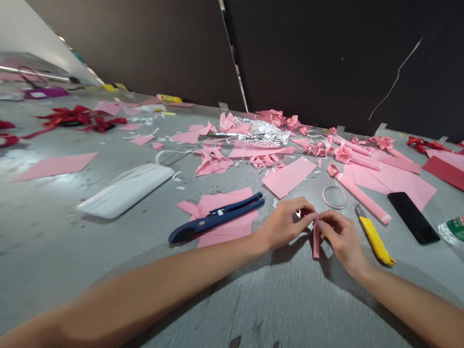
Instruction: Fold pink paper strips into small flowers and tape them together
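Note:
Both of my hands meet over the grey table near its front. My left hand (286, 223) is closed, its fingertips pinching the top of a narrow pink paper strip (316, 241). My right hand (340, 237) is closed on the same strip from the other side. The strip hangs down between the two hands to the table. A blue-handled cutter (213, 218) lies on pink paper sheets (224, 227) just left of my left hand. A yellow utility knife (375, 237) lies right of my right hand.
A tape ring (335, 196), a rolled pink tube (358, 193) and a black phone (413, 217) lie to the right. Pink paper flowers (342, 153), crumpled foil (263, 133) and scraps crowd the back. A white mask (125, 189) lies left; red ribbon (72, 118) far left.

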Motion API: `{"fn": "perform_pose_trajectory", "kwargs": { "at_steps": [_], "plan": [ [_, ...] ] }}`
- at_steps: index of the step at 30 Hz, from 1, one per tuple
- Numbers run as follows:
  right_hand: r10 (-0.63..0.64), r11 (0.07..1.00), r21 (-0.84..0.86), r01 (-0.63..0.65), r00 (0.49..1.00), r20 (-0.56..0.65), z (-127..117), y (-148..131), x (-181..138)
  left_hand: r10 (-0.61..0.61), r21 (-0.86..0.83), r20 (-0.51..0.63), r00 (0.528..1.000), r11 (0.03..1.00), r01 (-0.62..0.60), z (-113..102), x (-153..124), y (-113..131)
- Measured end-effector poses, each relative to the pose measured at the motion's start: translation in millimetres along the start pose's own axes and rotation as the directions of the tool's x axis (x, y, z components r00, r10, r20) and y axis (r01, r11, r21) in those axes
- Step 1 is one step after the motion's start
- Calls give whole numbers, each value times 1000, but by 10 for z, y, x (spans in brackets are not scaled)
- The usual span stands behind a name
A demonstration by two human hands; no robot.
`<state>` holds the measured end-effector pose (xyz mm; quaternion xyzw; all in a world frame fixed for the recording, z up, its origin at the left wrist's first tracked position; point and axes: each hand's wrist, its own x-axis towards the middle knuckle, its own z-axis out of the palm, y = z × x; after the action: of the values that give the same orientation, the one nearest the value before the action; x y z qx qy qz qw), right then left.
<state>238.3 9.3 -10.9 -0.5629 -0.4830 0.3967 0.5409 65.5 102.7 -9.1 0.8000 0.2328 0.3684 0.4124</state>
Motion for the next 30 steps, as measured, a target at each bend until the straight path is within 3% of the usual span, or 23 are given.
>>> {"fn": "perform_pose_trajectory", "kwargs": {
  "at_steps": [10, 17, 24, 27, 30],
  "plan": [
    [0, 1000, -7, 0, 999, 41, 12, -24, 33, -66, -79, 89, 994, 994, 73, -33, -8, 37],
    [46, 999, 11, -47, 997, 69, 0, -55, 16, -4, -8, 81, 997, 1000, 5, -10, -23, 18],
    [64, 989, 129, -72, 996, 67, -16, -66, 57, -15, 23, 4, 1000, 1000, 15, -7, -32, 39],
    [87, 988, 116, -100, 990, 113, -16, -38, 77, -24, 16, 11, 1000, 1000, 24, -14, -28, 44],
    [108, 982, 145, -119, 991, 82, -35, -22, 92, -15, 24, 13, 1000, 1000, 15, -23, -32, 38]
  ]
}}
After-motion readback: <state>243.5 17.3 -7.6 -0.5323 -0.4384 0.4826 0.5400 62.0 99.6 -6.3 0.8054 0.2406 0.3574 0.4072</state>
